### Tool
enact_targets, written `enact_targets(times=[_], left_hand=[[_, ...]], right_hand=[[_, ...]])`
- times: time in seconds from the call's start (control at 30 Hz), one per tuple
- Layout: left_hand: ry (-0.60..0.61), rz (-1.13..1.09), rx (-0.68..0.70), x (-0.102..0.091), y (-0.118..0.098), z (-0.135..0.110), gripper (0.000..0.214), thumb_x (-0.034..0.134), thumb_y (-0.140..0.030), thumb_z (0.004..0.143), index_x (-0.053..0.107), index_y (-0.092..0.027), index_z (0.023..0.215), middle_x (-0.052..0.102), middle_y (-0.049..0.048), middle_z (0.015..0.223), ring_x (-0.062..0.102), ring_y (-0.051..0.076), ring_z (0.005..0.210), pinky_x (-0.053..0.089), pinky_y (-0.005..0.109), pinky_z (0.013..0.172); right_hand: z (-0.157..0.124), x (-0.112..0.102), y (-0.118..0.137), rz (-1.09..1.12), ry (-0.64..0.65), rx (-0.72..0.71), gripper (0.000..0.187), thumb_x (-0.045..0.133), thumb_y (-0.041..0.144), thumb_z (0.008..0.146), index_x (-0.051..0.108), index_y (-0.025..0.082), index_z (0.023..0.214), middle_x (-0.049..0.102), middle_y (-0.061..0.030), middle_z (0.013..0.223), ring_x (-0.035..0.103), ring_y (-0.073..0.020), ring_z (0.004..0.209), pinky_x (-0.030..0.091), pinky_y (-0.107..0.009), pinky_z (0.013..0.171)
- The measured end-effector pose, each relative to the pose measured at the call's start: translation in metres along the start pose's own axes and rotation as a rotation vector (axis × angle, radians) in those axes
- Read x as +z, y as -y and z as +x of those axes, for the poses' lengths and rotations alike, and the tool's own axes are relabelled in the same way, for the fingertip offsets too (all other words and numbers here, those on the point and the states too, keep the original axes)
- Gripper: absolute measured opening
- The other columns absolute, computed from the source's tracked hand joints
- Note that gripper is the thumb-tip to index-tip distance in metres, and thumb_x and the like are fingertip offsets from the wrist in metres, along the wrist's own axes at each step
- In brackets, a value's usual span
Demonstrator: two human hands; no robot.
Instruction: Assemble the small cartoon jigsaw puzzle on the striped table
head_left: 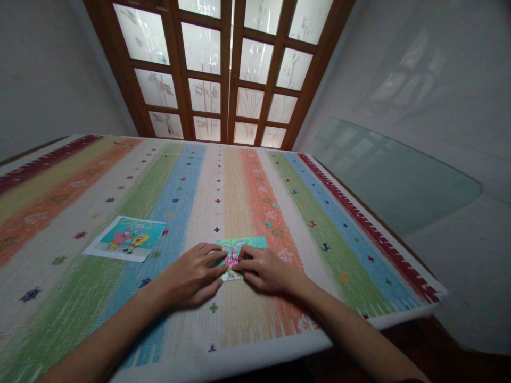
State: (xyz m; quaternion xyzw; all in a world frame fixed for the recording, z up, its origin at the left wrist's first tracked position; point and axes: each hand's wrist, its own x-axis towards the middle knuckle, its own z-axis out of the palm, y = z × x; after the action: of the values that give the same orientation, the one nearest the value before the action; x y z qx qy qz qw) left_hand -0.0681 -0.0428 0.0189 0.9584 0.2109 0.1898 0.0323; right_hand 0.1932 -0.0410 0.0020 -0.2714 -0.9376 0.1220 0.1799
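A small jigsaw puzzle with a teal background and a pink cartoon figure lies flat near the table's front edge. My left hand rests palm down at its left side, fingers stretched out and the tips touching the puzzle's edge. Over the puzzle's middle and right part, my right hand has its thumb and fingers pinched together. Whatever is between those fingertips, if anything, is too small and covered to make out. Two small teal puzzle pieces lie beyond the puzzle, a nearer piece and a farther piece.
A printed reference picture of cartoon figures on white paper lies to the left. Striped cloth with small printed motifs covers the table. Behind stand wood-framed glass doors. A pale glass panel is against the right wall.
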Motion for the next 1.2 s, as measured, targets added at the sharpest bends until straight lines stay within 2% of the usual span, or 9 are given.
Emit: enact_targets(times=[0.13, 0.3, 0.47, 0.53, 0.63, 0.97, 1.2], left_hand=[[-0.021, -0.01, -0.014, 0.001, 0.001, -0.001, 0.035, 0.055, -0.022, 0.091, 0.063, -0.018, 0.125, 0.068, 0.0141, 0.124, 0.062, 0.033, 0.116, 0.053, 0.053, 0.097], [-0.072, -0.022, -0.129, 0.0, 0.006, -0.005, 0.05, 0.061, -0.033, 0.09, 0.051, -0.015, 0.136, 0.067, 0.016, 0.126, 0.062, 0.033, 0.115, 0.053, 0.051, 0.097], [-0.01, 0.034, -0.232, 0.0, 0.01, -0.007, 0.065, 0.064, -0.044, 0.086, 0.047, -0.013, 0.141, 0.063, 0.0209, 0.133, 0.06, 0.039, 0.12, 0.052, 0.055, 0.099], [0.01, 0.035, -0.244, 0.0, 0.011, -0.007, 0.065, 0.063, -0.045, 0.087, 0.047, -0.014, 0.141, 0.062, 0.0213, 0.134, 0.06, 0.039, 0.121, 0.051, 0.056, 0.099], [0.021, 0.038, -0.236, 0.0, 0.01, -0.007, 0.061, 0.062, -0.045, 0.087, 0.05, -0.015, 0.138, 0.063, 0.0201, 0.135, 0.06, 0.039, 0.122, 0.05, 0.056, 0.1], [0.059, 0.033, -0.247, 0.001, 0.011, -0.007, 0.06, 0.064, -0.045, 0.085, 0.055, -0.016, 0.136, 0.061, 0.0174, 0.141, 0.059, 0.038, 0.123, 0.047, 0.057, 0.104], [0.056, 0.038, -0.259, 0.002, 0.011, -0.009, 0.07, 0.062, -0.045, 0.086, 0.042, -0.013, 0.145, 0.059, 0.0213, 0.14, 0.057, 0.039, 0.126, 0.048, 0.056, 0.103]], right_hand=[[0.001, -0.005, -0.002, -0.016, -0.036, 0.007, 0.023, 0.056, 0.02, 0.096, 0.072, 0.019, 0.113, 0.065, -0.0092, 0.101, 0.061, -0.0196, 0.085, 0.05, -0.032, 0.075], [-0.001, -0.026, -0.013, 0.046, -0.089, 0.057, 0.022, 0.064, 0.031, 0.098, 0.071, 0.018, 0.114, 0.066, -0.0129, 0.113, 0.061, -0.0237, 0.103, 0.051, -0.041, 0.092], [-0.011, -0.037, -0.028, 0.12, 0.018, 0.091, 0.063, 0.09, 0.051, 0.072, 0.069, 0.02, 0.123, 0.062, -0.0142, 0.132, 0.057, -0.0295, 0.122, 0.049, -0.047, 0.103], [-0.014, -0.037, -0.031, 0.118, 0.044, 0.117, 0.065, 0.091, 0.051, 0.07, 0.07, 0.022, 0.124, 0.06, -0.014, 0.137, 0.055, -0.0303, 0.126, 0.047, -0.049, 0.106], [-0.016, -0.035, -0.033, 0.103, 0.04, 0.146, 0.06, 0.089, 0.048, 0.075, 0.07, 0.022, 0.126, 0.059, -0.0155, 0.139, 0.055, -0.03, 0.128, 0.047, -0.049, 0.108], [-0.014, -0.04, -0.031, 0.068, 0.05, 0.148, 0.066, 0.089, 0.049, 0.074, 0.069, 0.023, 0.131, 0.061, -0.0153, 0.141, 0.055, -0.0305, 0.132, 0.044, -0.051, 0.111], [-0.016, -0.038, -0.035, 0.07, 0.08, 0.143, 0.076, 0.091, 0.052, 0.069, 0.067, 0.023, 0.135, 0.06, -0.0147, 0.146, 0.049, -0.0328, 0.14, 0.037, -0.054, 0.117]])
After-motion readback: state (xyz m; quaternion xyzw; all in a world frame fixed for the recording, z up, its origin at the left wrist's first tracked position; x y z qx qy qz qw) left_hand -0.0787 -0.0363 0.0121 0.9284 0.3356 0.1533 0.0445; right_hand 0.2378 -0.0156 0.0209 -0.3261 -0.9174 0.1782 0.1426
